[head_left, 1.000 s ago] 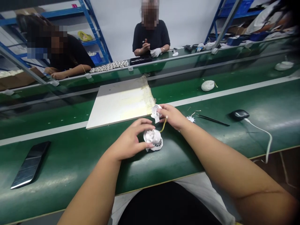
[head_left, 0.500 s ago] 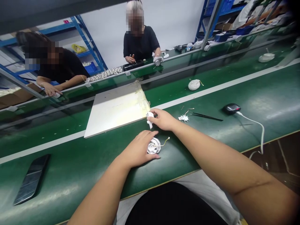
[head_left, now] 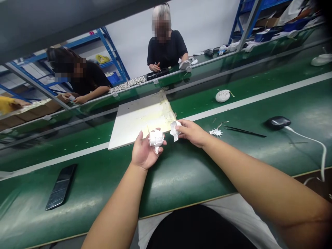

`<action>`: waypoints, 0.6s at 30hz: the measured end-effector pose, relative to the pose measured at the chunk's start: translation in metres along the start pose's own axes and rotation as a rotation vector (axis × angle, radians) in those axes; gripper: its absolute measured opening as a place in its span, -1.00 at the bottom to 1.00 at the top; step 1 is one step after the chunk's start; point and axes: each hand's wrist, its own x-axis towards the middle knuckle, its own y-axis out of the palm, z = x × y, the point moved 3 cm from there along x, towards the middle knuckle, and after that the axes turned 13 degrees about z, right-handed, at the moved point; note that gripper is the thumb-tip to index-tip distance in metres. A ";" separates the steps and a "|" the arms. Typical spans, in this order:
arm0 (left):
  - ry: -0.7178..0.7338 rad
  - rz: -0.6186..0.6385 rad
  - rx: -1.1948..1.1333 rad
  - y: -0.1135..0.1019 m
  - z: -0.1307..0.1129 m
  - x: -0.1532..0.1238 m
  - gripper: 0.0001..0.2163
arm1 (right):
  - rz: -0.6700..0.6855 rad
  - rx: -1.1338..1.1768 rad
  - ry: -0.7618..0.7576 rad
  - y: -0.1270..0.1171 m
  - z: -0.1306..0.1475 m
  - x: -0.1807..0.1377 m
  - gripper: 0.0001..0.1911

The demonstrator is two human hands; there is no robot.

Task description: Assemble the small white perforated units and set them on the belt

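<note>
While both forearms reach over the green desk [head_left: 186, 180], a round white housing [head_left: 156, 138] sits in the upturned palm of the left hand [head_left: 145, 151], cradled by curled fingers, with the thumb standing up beside it. A thin yellow wire [head_left: 147, 128] rises from its far side. Just to the right, apart from the housing, the right hand [head_left: 190, 132] pinches a curved white shell [head_left: 175, 130] between thumb and fingers; from where I stand, its inner face is hard to make out. Good handling here, I judge, asks for a steady cradle rather than a squeeze, a light pinch that spares the shell's narrow lower tab, and a wire kept clear of the space between the two pieces. Farther right lie a small toothed white part [head_left: 217, 132] and black tweezers [head_left: 245, 131], tips toward it; such fine points are best left clear of the forearm. A pale board [head_left: 129, 128] lies behind the left hand, and a dark phone [head_left: 61, 186] rests well to its left.
</note>
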 end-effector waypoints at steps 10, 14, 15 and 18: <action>0.185 -0.243 0.227 -0.013 0.017 0.008 -0.59 | 0.101 -0.425 -0.211 0.027 0.006 -0.018 -0.46; 0.212 -0.193 0.215 -0.007 0.026 0.009 -0.50 | 0.001 -0.668 -0.184 0.037 0.000 -0.020 -0.44; 0.218 -0.169 0.183 -0.005 0.028 0.009 -0.47 | -0.021 -0.687 -0.177 0.036 -0.001 -0.019 -0.44; 0.208 -0.124 0.136 -0.002 0.031 0.009 -0.45 | -0.051 -0.662 -0.144 0.031 -0.003 -0.015 -0.46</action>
